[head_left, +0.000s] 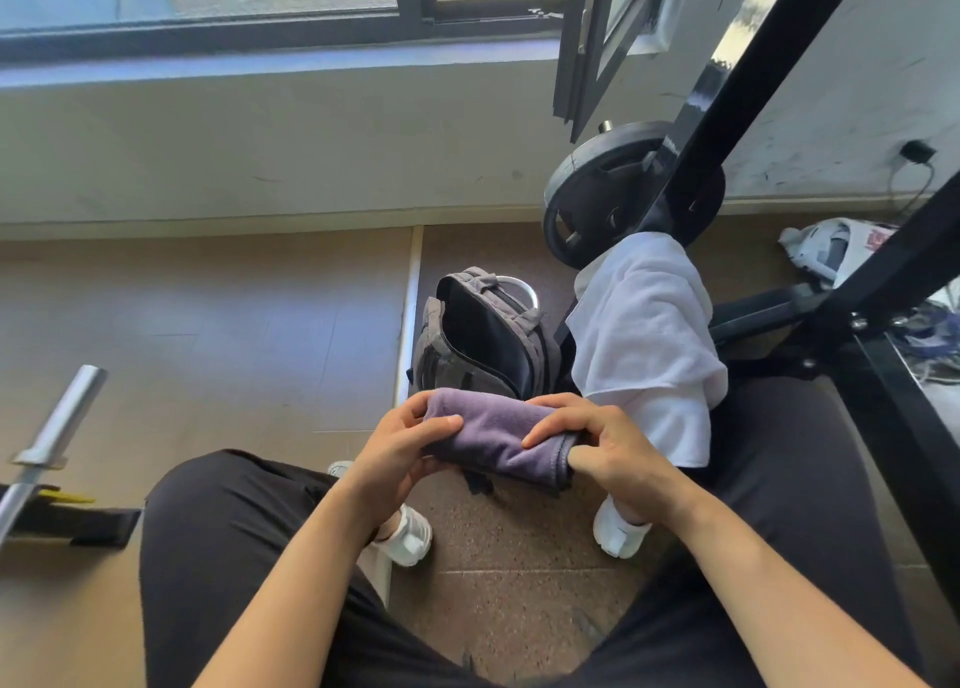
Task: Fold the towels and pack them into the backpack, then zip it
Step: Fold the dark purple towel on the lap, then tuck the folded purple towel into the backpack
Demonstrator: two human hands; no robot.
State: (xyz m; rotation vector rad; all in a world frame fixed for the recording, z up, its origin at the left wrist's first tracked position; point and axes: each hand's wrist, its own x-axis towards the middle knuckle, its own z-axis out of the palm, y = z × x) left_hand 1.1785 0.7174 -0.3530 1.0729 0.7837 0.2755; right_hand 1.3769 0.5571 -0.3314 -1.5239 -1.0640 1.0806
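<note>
I count two towels. The purple towel, folded into a compact bundle, sits between my hands above the floor, its long axis running from upper left to lower right. My left hand clamps its left end, thumb on top; my right hand pinches the right end, fingers over the fold. The white towel hangs draped just right of the one grey backpack, which stands unzipped directly beyond the bundle. One weight plate leans behind.
</note>
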